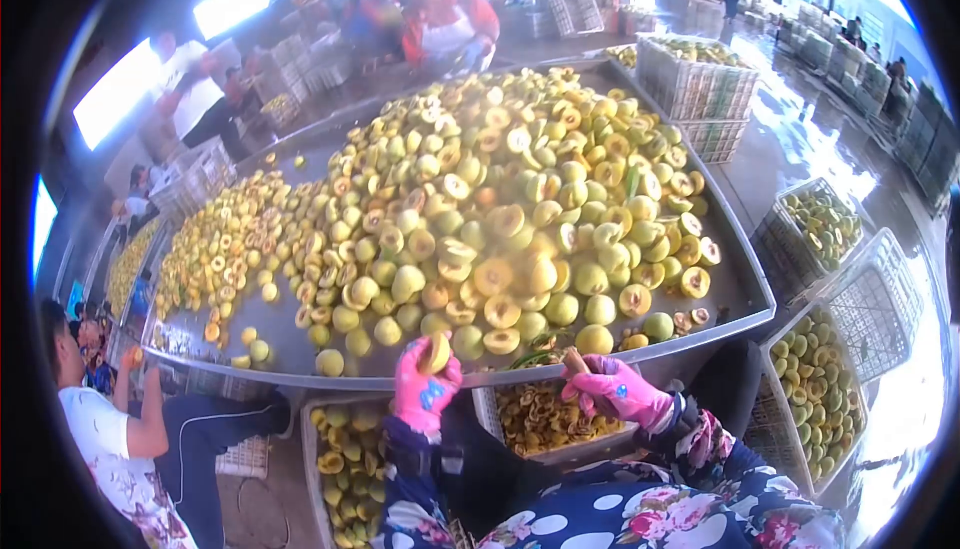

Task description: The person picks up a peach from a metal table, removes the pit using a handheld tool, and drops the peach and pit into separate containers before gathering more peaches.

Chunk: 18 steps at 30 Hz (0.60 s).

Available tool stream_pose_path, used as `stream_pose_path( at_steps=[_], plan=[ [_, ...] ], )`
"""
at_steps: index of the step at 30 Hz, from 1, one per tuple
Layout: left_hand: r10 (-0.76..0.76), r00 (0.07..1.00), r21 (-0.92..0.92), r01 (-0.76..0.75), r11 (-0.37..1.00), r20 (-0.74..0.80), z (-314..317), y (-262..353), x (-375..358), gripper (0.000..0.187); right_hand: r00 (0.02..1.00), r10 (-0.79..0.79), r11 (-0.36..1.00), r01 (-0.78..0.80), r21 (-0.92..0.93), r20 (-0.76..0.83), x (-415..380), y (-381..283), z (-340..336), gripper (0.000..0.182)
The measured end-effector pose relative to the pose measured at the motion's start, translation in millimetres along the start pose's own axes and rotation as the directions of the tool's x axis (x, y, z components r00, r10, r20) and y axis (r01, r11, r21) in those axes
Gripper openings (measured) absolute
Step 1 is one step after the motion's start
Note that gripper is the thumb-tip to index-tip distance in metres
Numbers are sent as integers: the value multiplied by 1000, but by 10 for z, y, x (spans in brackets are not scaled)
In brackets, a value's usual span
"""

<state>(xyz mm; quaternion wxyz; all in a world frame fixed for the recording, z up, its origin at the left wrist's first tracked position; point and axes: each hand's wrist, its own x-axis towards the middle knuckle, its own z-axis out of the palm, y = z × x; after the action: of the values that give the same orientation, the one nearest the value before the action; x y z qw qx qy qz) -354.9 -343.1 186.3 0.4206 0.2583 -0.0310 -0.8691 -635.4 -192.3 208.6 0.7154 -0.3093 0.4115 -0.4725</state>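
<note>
My left hand point(427, 391), in a pink glove, is closed round a yellow peach half point(435, 353) at the near edge of the metal table. My right hand point(618, 391), gloved the same way, is wrapped round a short brown handle point(575, 361); the rest of that item is hidden. In front of both hands lies a large heap of halved yellow-green peaches point(480, 219), many showing cut faces. Just below the right hand, a crate holds brownish pits and scraps point(545, 417). Below the left hand stands a crate of peach halves point(350, 464).
The metal table point(330, 381) has a raised rim. On the right are crates of peaches point(818, 384) and an upturned white crate point(875, 299); stacked crates point(695, 89) stand beyond. A seated person point(130, 429) is at the left; another person point(450, 24) is across the table.
</note>
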Motion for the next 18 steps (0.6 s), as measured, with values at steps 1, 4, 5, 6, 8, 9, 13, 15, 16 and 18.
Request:
stream_pose_path(
  at_steps=[1, 4, 5, 6, 8, 9, 13, 15, 16, 18],
  plan=[
    [8, 995, -19, -6, 1000, 101, 18, -131, -60, 35, 1000, 8, 1000, -7, 18, -15, -43, 36, 1, 30],
    [19, 994, -203, 2, 979, 106, 305, -539, -328, 46, 999, 30, 998, -28, 63, -28, -227, 106, 83, 30],
    [44, 993, -285, -10, 958, 112, 301, -645, -348, 47, 999, 35, 997, -33, 76, -31, -300, 110, 95, 30],
    [66, 991, -365, -20, 931, 113, 293, -743, -368, 49, 998, 36, 999, -37, -20, -41, -361, 117, 80, 31],
    [78, 987, -349, -24, 937, 141, 281, -884, -413, 49, 997, 49, 977, -61, -206, -63, -490, 144, 46, 32],
    [43, 984, -328, 16, 944, 172, 257, -931, -408, 48, 995, 48, 976, -65, -208, -89, -554, 166, 54, 34],
    [-26, 978, -164, 62, 984, 209, 247, -1126, -334, 49, 996, 45, 974, -63, -219, -83, -650, 150, 19, 36],
    [-110, 980, -49, 120, 992, 169, 253, -1201, -266, 49, 997, 66, 978, -75, -193, -50, -664, 85, 16, 34],
    [-104, 985, -7, 106, 994, 138, 307, -1259, -262, 50, 997, 75, 976, -77, -203, -18, -660, 97, -9, 33],
    [-172, 975, -37, 179, 983, 144, 296, -1326, -215, 49, 999, 47, 933, -44, -358, -1, -617, 85, -47, 32]
  ],
)
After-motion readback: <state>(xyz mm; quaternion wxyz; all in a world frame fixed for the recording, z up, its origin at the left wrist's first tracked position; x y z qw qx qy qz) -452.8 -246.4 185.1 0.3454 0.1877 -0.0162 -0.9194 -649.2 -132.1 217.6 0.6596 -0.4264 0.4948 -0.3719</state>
